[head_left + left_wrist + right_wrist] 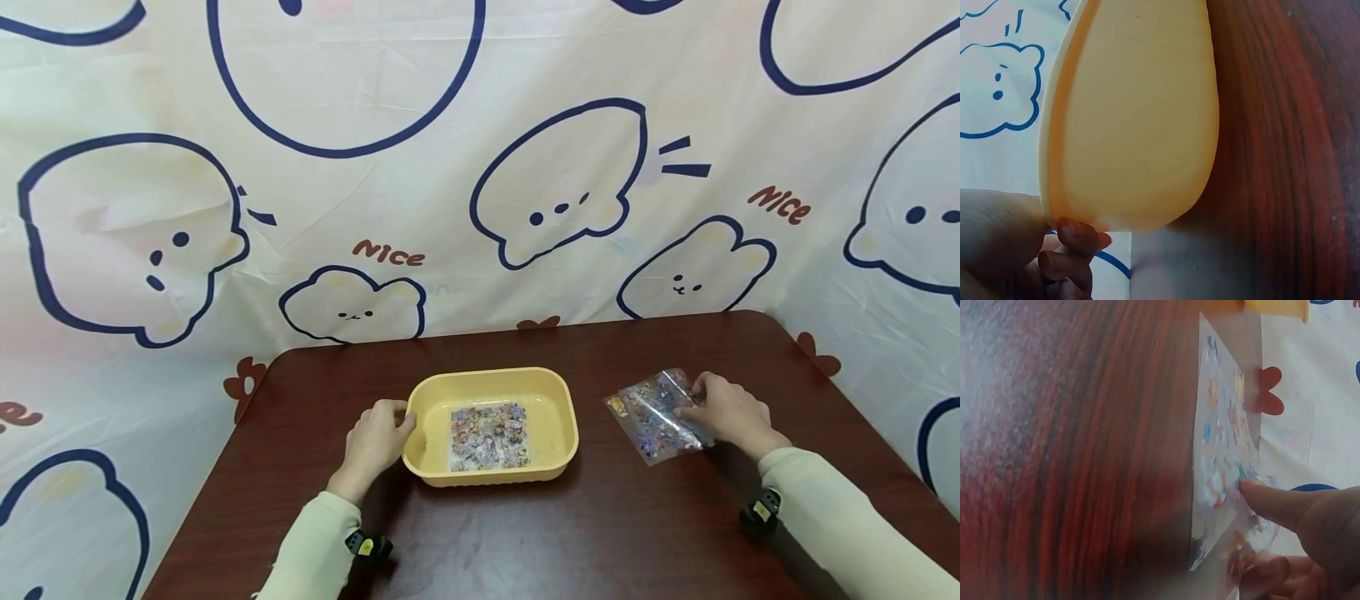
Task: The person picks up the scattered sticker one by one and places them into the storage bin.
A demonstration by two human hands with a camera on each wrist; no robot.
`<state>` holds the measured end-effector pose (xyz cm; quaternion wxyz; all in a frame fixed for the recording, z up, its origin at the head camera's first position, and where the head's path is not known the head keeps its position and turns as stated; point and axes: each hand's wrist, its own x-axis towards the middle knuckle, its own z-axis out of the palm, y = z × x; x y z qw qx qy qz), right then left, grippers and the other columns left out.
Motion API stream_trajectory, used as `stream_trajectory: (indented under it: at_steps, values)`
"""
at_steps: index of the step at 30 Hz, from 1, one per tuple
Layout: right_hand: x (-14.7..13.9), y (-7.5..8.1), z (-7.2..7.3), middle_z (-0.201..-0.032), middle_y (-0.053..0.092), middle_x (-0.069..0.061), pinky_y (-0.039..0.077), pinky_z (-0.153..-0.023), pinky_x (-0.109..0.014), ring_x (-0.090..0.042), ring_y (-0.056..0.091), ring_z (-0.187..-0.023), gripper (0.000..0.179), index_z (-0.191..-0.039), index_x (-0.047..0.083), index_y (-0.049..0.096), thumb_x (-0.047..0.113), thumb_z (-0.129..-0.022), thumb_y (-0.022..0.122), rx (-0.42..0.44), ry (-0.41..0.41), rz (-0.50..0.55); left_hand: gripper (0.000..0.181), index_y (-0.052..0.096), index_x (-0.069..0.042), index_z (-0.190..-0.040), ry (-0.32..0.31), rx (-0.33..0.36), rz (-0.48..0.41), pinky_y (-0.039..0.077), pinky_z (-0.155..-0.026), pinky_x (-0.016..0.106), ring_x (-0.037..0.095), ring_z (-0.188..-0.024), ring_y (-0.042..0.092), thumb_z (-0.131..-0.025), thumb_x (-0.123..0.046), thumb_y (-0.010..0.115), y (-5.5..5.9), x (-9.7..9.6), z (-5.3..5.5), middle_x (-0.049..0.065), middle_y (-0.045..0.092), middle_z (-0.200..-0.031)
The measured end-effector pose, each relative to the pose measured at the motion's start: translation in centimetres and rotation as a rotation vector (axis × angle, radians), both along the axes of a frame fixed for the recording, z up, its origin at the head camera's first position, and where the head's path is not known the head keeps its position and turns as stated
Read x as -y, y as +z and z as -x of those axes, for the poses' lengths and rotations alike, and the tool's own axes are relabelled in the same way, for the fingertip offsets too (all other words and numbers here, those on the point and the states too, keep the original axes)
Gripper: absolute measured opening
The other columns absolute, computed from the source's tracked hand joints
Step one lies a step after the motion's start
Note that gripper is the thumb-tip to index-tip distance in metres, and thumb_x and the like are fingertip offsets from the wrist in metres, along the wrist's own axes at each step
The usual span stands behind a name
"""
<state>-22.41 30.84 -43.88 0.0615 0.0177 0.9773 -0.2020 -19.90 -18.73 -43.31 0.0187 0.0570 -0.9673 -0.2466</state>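
A yellow plastic tray point(491, 477) stands on the table, with a flat rectangle of busy multicoloured print point(489, 437) lying inside it. My left hand point(375, 442) pinches the tray's left rim between thumb and fingers; in the left wrist view the fingers point(1079, 236) curl over the end of that rim. To the right of the tray is a clear plastic bag point(660, 415) filled with small colourful pieces. My right hand point(731, 412) holds this bag by its right side. Up close, the right thumb point(1272, 500) presses on the bag's face, with fingers bent at its near edge.
Beneath everything is a dark reddish-brown wooden table point(585, 542) with rounded far corners. A pale cloth point(450, 200) printed with blue cartoon outlines hangs behind the table and along its sides. Each wrist wears a small black device point(369, 546).
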Motion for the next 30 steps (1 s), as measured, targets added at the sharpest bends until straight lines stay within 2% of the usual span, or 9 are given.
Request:
stream_trajectory:
  at_steps: [3,6,10,15,20,23,30]
  values:
    - [-0.2,-0.2,0.2,-0.110,0.065,-0.028,0.045,-0.069,-0.051,-0.035,0.060,-0.087,0.065,-0.127,-0.008,0.053,0.039,-0.088,0.075,0.015,-0.008,0.011,0.034,0.073,-0.008,-0.122,0.001,-0.005,-0.002,0.052,-0.077,0.052,0.028,-0.092,0.071,-0.096,-0.028,0.061,0.0,0.0,0.0,0.011,0.077,-0.108]
    - [-0.4,-0.4,0.4,-0.119,0.063,-0.031,0.045,-0.075,-0.058,-0.038,0.062,-0.094,0.060,-0.128,-0.008,0.054,0.034,-0.090,0.073,0.026,-0.018,0.031,0.033,0.073,-0.009,-0.121,0.001,-0.009,0.001,0.052,-0.077,0.051,0.027,-0.091,0.071,-0.096,-0.028,0.061,0.0,0.0,0.0,0.010,0.077,-0.107]
    - [-0.7,-0.6,0.3,-0.102,0.066,-0.022,0.042,-0.070,-0.051,-0.031,0.062,-0.085,0.046,-0.121,-0.006,0.059,0.029,-0.093,0.069,0.015,-0.018,0.080,0.033,0.073,-0.009,-0.121,0.002,-0.009,0.003,0.052,-0.076,0.051,0.026,-0.089,0.070,-0.097,-0.027,0.061,0.0,0.0,0.0,0.011,0.077,-0.107]
    - [-0.8,-0.7,-0.1,-0.079,0.061,-0.006,0.039,-0.060,-0.037,-0.019,0.060,-0.066,0.035,-0.115,-0.006,0.060,0.022,-0.095,0.066,-0.017,0.005,0.159,0.034,0.073,-0.009,-0.122,0.003,-0.006,0.003,0.052,-0.078,0.051,0.027,-0.091,0.071,-0.097,-0.028,0.061,0.0,0.0,0.0,0.011,0.077,-0.109]
    - [-0.8,-1.0,-0.6,-0.073,0.060,-0.005,0.042,-0.055,-0.033,-0.016,0.056,-0.061,0.023,-0.103,-0.006,0.062,0.016,-0.097,0.063,-0.056,0.030,0.206,0.034,0.073,-0.008,-0.122,0.004,-0.004,-0.003,0.053,-0.079,0.052,0.027,-0.092,0.071,-0.097,-0.028,0.061,0.0,-0.1,-0.1,0.011,0.077,-0.110]
    - [-0.8,-1.1,-0.8,-0.071,0.061,-0.004,0.041,-0.054,-0.033,-0.016,0.053,-0.062,0.022,-0.097,-0.005,0.065,0.016,-0.099,0.061,-0.070,0.044,0.217,0.034,0.073,-0.009,-0.122,0.001,-0.007,-0.003,0.052,-0.079,0.052,0.028,-0.094,0.071,-0.097,-0.028,0.061,0.0,-0.1,-0.1,0.010,0.077,-0.110]
    - [-0.7,-1.2,-1.2,-0.068,0.062,-0.001,0.039,-0.053,-0.030,-0.013,0.049,-0.060,0.022,-0.097,-0.004,0.069,0.014,-0.101,0.058,-0.104,0.070,0.247,0.032,0.074,-0.010,-0.120,0.001,-0.011,-0.004,0.052,-0.078,0.052,0.026,-0.091,0.071,-0.097,-0.028,0.061,0.0,-0.1,-0.2,0.009,0.077,-0.108]
